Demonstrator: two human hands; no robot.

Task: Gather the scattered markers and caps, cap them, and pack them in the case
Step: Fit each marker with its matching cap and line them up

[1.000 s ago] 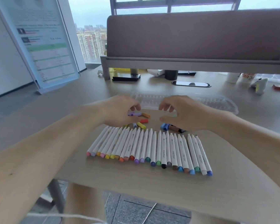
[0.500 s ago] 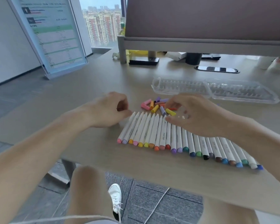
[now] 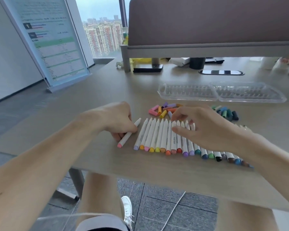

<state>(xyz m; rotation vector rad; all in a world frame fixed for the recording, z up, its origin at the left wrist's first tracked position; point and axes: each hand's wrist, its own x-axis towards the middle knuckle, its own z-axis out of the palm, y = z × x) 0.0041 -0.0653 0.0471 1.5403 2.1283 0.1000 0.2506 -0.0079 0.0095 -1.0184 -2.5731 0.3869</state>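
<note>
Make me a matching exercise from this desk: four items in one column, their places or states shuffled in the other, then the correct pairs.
Items
1. pink-tipped white marker
2. clear plastic marker case
3. pile of pink, orange and yellow loose caps
4. pile of dark green and blue loose caps

States
A. lying open, holding no markers
B. beyond the right hand
C. held in the left hand
D. just past the row's left end

Pairs: 1-C, 2-A, 3-D, 4-B

The tabletop [image 3: 93, 100] looks like pale wood, smooth and matt. The markers [image 3: 162, 135] have smooth white plastic bodies with a soft shine. The loose caps [image 3: 163, 110] look like coloured plastic. The case [image 3: 220, 92] near the far edge is clear, shiny plastic with bumpy ridges. The divider [image 3: 207, 20] looks like soft brown cloth.
</note>
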